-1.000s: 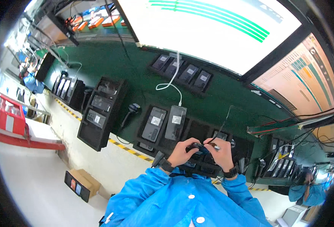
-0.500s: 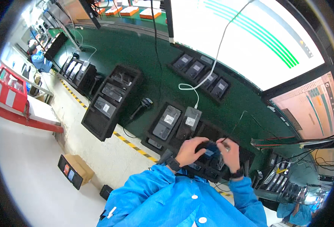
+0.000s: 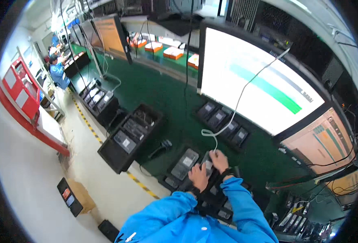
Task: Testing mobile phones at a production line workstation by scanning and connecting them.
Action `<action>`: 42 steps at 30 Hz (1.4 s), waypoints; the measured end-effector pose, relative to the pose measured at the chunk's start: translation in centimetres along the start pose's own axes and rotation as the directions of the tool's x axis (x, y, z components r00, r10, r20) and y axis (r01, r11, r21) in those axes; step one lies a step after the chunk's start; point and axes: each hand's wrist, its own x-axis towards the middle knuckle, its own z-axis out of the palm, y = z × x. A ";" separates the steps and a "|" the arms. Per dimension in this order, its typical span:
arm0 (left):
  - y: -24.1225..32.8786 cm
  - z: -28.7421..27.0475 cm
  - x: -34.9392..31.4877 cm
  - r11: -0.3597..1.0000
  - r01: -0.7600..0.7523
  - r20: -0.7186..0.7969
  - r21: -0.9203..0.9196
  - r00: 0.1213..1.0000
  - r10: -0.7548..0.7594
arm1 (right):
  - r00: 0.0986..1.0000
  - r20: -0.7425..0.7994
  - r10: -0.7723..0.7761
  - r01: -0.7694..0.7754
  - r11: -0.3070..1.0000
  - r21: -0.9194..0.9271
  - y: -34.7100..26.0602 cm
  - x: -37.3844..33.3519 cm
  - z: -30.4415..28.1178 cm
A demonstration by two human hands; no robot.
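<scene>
A dark phone with a white label (image 3: 208, 164) lies in the black foam tray (image 3: 175, 178) in front of me. My left hand (image 3: 199, 177) grips its near end, fingers bent over its side. At its far end my right hand (image 3: 219, 160) pinches the plug of a white cable (image 3: 208, 133); the fingers hide the plug itself. Left of my hands, a second phone (image 3: 185, 164), back up with a label, rests in the same tray. My forearms cover part of the tray's near side.
A black tray with phones (image 3: 124, 141) stands to the left, beside a handheld scanner (image 3: 160, 149). Another phone tray (image 3: 222, 123) lies below the large monitor (image 3: 264, 77). A second screen (image 3: 323, 137) and loose cables are at the right. Co-workers sit far left.
My hands have left the dark item at the tray's right side and moved left to the cabled phone. The view has tilted up, showing more of the bench's back.
</scene>
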 end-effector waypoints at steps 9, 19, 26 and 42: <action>-3.9 -1.3 -0.1 0.817 -0.045 -0.080 -0.576 0.997 -0.002 | 0.871 -0.280 -0.404 0.327 0.902 -0.283 -4.1 -4.0 1.3; -4.5 -0.4 0.1 0.911 -0.026 0.091 -0.411 0.993 0.069 | 0.853 -0.520 0.036 0.215 0.885 0.414 -1.6 -5.4 -0.6; -8.3 -4.9 4.3 0.979 -0.120 -0.281 0.162 0.946 0.163 | 0.976 0.075 -0.205 0.116 0.776 0.620 0.9 -18.7 -4.7; -8.4 1.4 -2.2 0.945 -0.100 0.103 -0.310 0.985 0.138 | 0.959 0.276 -0.070 -0.142 0.722 0.677 2.6 -18.7 -4.5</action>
